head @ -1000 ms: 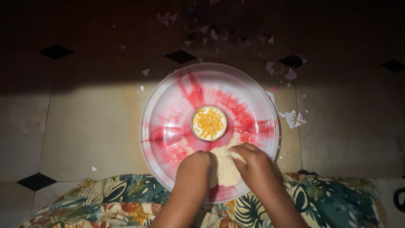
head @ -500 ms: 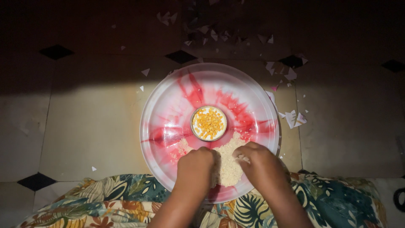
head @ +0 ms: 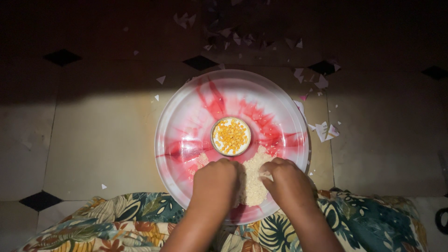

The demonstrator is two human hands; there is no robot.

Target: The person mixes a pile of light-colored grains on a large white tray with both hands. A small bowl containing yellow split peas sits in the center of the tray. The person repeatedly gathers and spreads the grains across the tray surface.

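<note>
A large round metal plate [head: 186, 116] with red reflections lies on the tiled floor. At its centre stands a small round bowl [head: 231, 136] filled with yellow split lentils. A heap of pale grains [head: 252, 179] lies on the near part of the plate. My left hand [head: 213, 183] rests on the left side of the heap, fingers curled down. My right hand [head: 287, 184] is on the right side, fingertips pinched in the grains. Whether either hand holds grains is hidden.
Torn scraps of white paper [head: 324, 130] lie scattered right of the plate and on the dark floor [head: 93, 154] beyond it. A leaf-patterned cloth [head: 130, 224] covers my lap under the plate's near rim. Black diamond tiles mark the floor.
Both hands have shifted slightly over the heap of grains; the right hand has drawn a little to the right and nearer. Plate and bowl have stayed put.
</note>
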